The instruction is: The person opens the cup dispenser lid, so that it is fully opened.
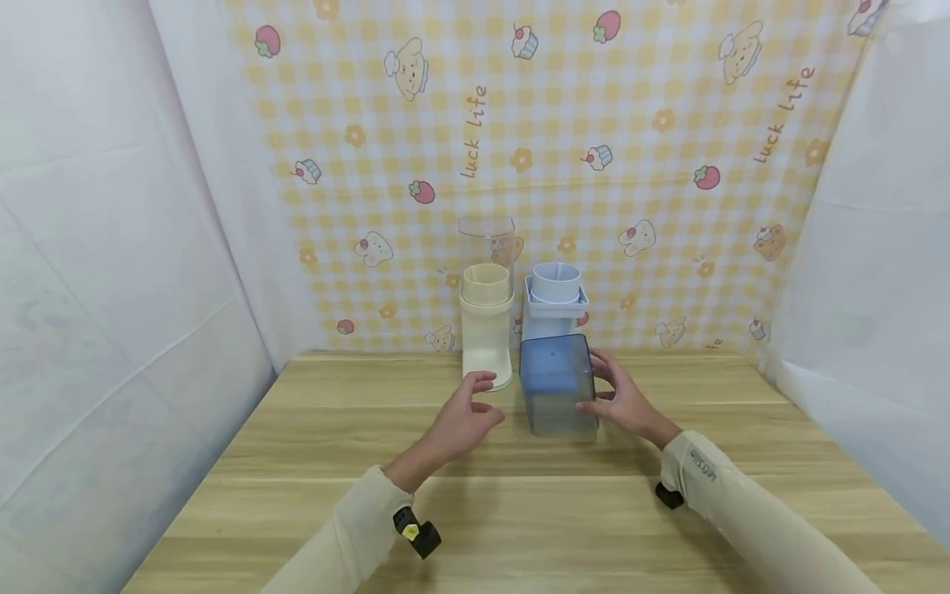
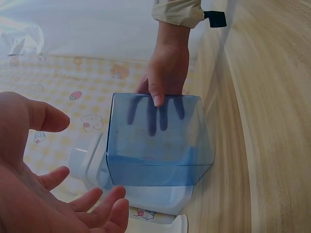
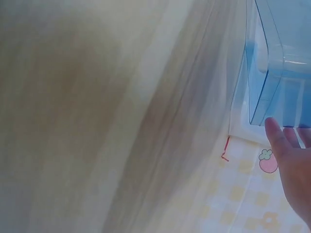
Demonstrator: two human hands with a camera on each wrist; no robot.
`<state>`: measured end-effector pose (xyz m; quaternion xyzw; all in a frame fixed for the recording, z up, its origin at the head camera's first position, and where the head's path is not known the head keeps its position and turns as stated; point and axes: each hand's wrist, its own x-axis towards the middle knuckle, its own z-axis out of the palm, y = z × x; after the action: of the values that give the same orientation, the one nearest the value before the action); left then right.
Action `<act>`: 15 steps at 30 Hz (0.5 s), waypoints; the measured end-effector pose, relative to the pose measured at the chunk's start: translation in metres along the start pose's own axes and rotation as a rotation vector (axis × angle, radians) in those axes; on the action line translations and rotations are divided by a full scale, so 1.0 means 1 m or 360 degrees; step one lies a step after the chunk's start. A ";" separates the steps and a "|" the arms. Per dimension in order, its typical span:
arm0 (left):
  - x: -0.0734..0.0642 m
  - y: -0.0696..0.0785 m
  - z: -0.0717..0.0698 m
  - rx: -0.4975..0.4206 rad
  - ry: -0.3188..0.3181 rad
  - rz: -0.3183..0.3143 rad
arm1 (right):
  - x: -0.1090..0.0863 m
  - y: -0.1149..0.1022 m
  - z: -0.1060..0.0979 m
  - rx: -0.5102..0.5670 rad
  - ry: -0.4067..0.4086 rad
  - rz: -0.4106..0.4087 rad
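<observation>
A see-through, blue-tinted plastic container (image 1: 558, 388) is held by my right hand (image 1: 625, 403) at its right side. In the left wrist view, the right thumb and spread fingers show against the wall of the container (image 2: 155, 145). The right wrist view has the right hand (image 3: 296, 165) at its edge. My left hand (image 1: 463, 419) is apart from the container, on its left, fingers loosely bent and holding nothing. Behind the container stands a light blue plastic stand (image 1: 557, 309) with a round collar on top, its lower part partly hidden by the container.
Left of the blue stand is a cream stand (image 1: 486, 334) with a round collar and a clear upright panel (image 1: 486, 239) behind it. A checked, printed cloth (image 1: 416, 148) hangs behind the wooden table (image 1: 334, 445). White sheets hang at both sides.
</observation>
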<state>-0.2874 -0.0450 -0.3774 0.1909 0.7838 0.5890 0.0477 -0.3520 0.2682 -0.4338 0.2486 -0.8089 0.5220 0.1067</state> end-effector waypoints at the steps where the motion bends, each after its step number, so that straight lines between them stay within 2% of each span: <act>1: 0.000 0.000 0.000 0.0001 0.0001 0.0001 | 0.000 0.000 0.000 -0.0002 -0.0006 0.0004; 15: -0.005 -0.003 -0.005 0.0042 0.0010 -0.0004 | 0.002 0.006 -0.001 0.0015 -0.0024 0.0035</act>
<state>-0.2846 -0.0518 -0.3791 0.1887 0.7918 0.5793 0.0436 -0.3571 0.2707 -0.4368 0.2440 -0.8100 0.5250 0.0936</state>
